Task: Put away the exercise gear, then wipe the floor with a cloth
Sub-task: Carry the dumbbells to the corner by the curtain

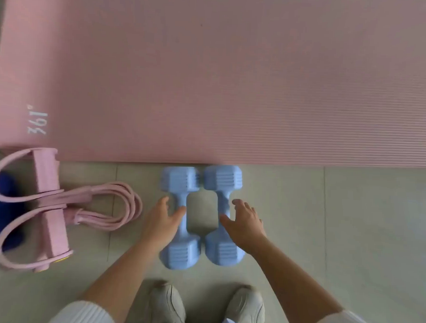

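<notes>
Two blue dumbbells lie side by side on the floor [325,225], just near of the pink mat [210,76]. Their parallel handles suit a two-handed lift. Left hand [161,220] and right hand [246,223] are spread open, thumbs at the handles, gripping nothing yet. Left lies a pink pull band [48,204] over something dark blue [0,202], perhaps the cloth.

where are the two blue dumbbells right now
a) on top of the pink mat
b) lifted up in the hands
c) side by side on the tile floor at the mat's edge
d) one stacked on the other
c: the left dumbbell and right dumbbell lie parallel on the tiled floor, just at the near edge of the pink mat. The left hand and right hand are open at the handles, and neither dumbbell is lifted.
</notes>
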`<state>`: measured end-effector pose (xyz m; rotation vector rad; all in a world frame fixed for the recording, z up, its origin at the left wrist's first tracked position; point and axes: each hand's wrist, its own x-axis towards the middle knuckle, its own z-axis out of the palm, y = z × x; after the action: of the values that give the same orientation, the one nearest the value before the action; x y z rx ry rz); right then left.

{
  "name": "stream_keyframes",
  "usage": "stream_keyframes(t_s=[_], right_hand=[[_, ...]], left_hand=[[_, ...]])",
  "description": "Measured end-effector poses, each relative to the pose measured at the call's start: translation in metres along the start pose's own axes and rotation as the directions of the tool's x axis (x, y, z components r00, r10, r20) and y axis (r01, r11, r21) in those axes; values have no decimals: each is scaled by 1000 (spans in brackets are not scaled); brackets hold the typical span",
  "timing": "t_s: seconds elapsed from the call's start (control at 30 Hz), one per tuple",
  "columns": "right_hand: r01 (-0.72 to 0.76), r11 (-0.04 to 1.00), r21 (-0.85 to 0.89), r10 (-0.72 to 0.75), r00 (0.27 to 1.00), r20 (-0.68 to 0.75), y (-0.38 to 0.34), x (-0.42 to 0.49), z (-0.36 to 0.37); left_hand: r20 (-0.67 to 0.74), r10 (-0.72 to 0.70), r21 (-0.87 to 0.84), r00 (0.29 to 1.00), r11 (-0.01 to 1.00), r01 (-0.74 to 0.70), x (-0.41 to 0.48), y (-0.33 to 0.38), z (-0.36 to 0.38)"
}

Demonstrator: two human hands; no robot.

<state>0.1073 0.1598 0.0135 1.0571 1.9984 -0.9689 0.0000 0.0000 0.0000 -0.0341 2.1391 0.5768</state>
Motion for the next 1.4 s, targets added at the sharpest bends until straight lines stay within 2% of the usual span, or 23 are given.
stream_keyframes(t_s=[0.1, 0.17, 0.27, 0.37, 0.5, 0.67, 0.93, 1.17, 1.4], right_hand=[[-33, 971, 237, 32, 999, 8, 2, 25, 15], [-72, 920, 385, 76, 997, 5, 0, 33, 22], [-104, 788, 607, 109, 994, 30, -3, 37, 28], [-138, 682, 718, 108, 990, 87, -5, 35, 25], [-151, 645, 749, 139, 987, 79, -7, 13, 12], [-192, 606, 772, 190, 977, 94, -19, -65, -45], [-175, 508, 843, 259, 965, 44, -49, -287, -196], [-71, 446, 892, 285, 956, -67, -47, -477, -322], [112, 398, 910, 335, 906, -258, 3, -575, -379]], left_hand=[[70, -48, -242, 996, 968, 64, 23, -8, 15], [106, -69, -303, 992, 948, 98, 30, -12, 23], [148, -73, -395, 986, 910, 126, 33, -16, 30], [152, -108, -469, 982, 867, 168, 34, -13, 33], [136, -136, -526, 981, 830, 187, 16, 2, 27], [187, -106, -575, 977, 794, 196, -55, 52, -18], [218, -3, -611, 976, 779, 139, -268, 200, -114], [263, 180, -567, 948, 824, 1, -458, 318, -176], [401, 305, -430, 864, 895, -117, -559, 397, -151]])
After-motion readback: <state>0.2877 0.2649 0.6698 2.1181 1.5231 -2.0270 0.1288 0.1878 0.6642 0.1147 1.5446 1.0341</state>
